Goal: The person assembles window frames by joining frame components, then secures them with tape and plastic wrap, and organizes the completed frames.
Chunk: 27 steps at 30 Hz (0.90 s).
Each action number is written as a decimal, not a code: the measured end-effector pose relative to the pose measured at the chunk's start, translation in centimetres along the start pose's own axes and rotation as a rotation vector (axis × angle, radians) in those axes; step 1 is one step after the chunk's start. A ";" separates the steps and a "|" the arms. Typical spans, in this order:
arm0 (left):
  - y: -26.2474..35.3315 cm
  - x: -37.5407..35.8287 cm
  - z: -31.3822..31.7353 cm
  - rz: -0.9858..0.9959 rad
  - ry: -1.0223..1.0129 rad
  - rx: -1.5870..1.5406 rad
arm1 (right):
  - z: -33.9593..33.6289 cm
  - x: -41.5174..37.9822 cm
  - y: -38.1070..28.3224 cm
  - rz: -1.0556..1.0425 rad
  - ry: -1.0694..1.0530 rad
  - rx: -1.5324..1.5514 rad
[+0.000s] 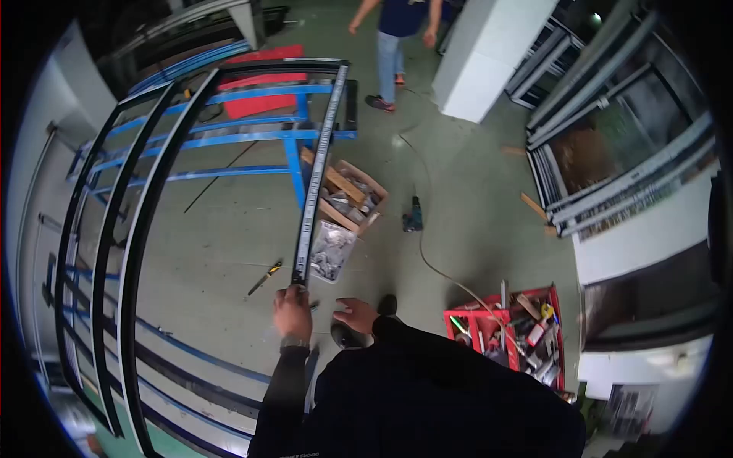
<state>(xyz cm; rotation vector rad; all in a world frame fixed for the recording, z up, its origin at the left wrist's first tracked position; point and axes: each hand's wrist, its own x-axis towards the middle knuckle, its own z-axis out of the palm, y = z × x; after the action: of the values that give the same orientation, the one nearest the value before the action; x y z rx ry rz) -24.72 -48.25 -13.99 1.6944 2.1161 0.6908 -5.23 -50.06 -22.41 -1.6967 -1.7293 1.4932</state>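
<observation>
A large black metal frame [143, 183] lies across blue supports [229, 134] on the left. Its near right bar [314, 195] carries a strip with printed lettering. At the lower end of that bar is my left hand [292, 314], its fingers wrapped round the bar's end. To the right of it, my right hand [356, 314] is held above the floor near my shoes, touching nothing, with thumb and fingers apart. Just right of the bar are a cardboard box of parts [353, 195] and a clear bag or tray of small metal pieces [332, 250].
A yellow-and-black tool [265, 277] and a drill [413, 216] lie on the floor, near a cable [424, 248]. A red toolbox [561, 330] stands at lower right. Another person [389, 65] stands beyond, beside a white pillar [489, 57]. Window frames [626, 130] lean at right.
</observation>
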 end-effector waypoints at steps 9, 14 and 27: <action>-0.6 0.4 3.3 0.115 0.053 0.285 | -5.5 -22.4 20.5 0.916 0.101 0.365; -0.1 1.1 3.6 0.114 -0.029 0.420 | -2.2 -28.3 23.9 0.868 0.277 0.873; -6.0 6.6 6.0 -0.040 -0.369 1.085 | -18.9 -56.5 45.5 1.372 1.436 0.257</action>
<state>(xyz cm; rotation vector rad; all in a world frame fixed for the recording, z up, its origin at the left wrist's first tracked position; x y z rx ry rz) -27.81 -41.87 -22.06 1.9747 2.3427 -0.9139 49.71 -100.90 -26.22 -2.6802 0.4493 0.2049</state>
